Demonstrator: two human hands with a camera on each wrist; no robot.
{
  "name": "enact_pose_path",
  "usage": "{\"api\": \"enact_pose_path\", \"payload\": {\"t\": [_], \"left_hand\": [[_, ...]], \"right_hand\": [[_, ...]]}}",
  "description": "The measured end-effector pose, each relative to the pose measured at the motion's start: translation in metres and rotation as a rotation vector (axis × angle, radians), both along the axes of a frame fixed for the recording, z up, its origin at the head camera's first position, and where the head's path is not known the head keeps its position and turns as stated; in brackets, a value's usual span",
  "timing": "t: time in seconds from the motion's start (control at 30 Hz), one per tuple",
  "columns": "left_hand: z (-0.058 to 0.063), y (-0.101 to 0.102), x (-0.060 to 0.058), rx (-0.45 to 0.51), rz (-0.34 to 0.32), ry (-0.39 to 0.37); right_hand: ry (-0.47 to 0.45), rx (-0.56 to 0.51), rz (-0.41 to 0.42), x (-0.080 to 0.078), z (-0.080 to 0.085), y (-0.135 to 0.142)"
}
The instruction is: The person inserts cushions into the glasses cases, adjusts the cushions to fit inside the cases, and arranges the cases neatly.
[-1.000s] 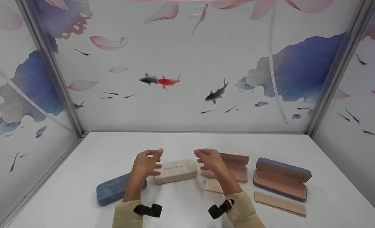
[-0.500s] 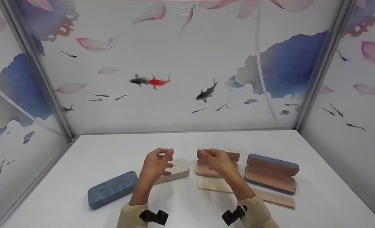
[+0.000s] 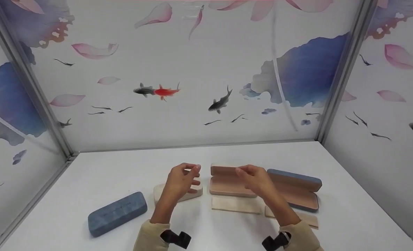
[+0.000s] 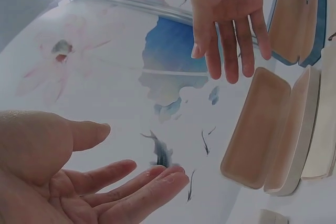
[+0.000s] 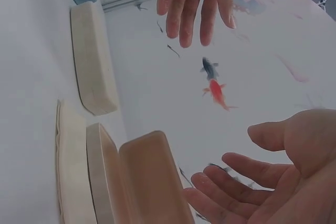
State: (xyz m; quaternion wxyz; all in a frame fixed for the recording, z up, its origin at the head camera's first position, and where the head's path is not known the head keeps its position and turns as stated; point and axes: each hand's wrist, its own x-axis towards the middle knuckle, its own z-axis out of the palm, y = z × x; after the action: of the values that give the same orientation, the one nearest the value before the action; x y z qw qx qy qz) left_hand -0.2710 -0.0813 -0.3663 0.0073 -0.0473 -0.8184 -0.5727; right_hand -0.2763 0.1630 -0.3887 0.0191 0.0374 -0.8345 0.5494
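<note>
My left hand [image 3: 181,181] hovers over the closed cream glasses case [image 3: 160,191], covering part of it in the head view. Its fingers are relaxed and apart, with nothing in them, as the left wrist view shows. My right hand [image 3: 258,179] is held in front of the open cream glasses case [image 3: 227,184], palm facing the other hand, fingers loose and holding nothing. Behind the right forearm stands an open blue glasses case [image 3: 302,198] with a tan lining. A closed blue glasses case [image 3: 117,213] lies to the left of my left hand.
A folded cream cloth [image 3: 236,204] lies in front of the open cream case. Another folded cloth [image 3: 309,220] lies before the open blue case, partly behind the right forearm. Printed panels [image 3: 192,122] enclose the white table [image 3: 206,230] at the back and sides.
The head view has swung to the right, so the cases and walls shift left in it. My hands stay raised and have drifted rightward over the table, slightly farther apart at the end.
</note>
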Motion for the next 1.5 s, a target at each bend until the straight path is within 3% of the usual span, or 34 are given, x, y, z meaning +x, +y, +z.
{"api": "enact_pose_path", "payload": {"t": [0.2, 0.5, 0.77, 1.03, 1.17, 1.4, 1.5], "left_hand": [[-0.004, 0.011, -0.004, 0.006, -0.005, -0.037], [-0.028, 0.02, -0.009, 0.031, -0.055, -0.104], [-0.046, 0.029, -0.019, -0.015, -0.011, -0.193], [-0.069, 0.031, -0.022, -0.036, 0.047, -0.247], [-0.073, 0.033, -0.022, -0.046, 0.065, -0.255], [-0.075, 0.04, -0.022, -0.102, 0.039, -0.265], [-0.075, 0.043, -0.022, -0.105, 0.038, -0.257]], "right_hand": [[0.014, 0.014, -0.006, 0.004, -0.003, 0.013], [-0.068, 0.027, -0.098, 0.003, -0.017, 0.032], [-0.133, 0.044, -0.112, 0.002, -0.035, 0.038], [-0.196, 0.104, -0.109, 0.0, -0.044, 0.041], [-0.21, 0.119, -0.107, 0.002, -0.047, 0.044], [-0.296, 0.089, -0.092, 0.004, -0.051, 0.047], [-0.275, 0.116, -0.085, 0.004, -0.053, 0.046]]}}
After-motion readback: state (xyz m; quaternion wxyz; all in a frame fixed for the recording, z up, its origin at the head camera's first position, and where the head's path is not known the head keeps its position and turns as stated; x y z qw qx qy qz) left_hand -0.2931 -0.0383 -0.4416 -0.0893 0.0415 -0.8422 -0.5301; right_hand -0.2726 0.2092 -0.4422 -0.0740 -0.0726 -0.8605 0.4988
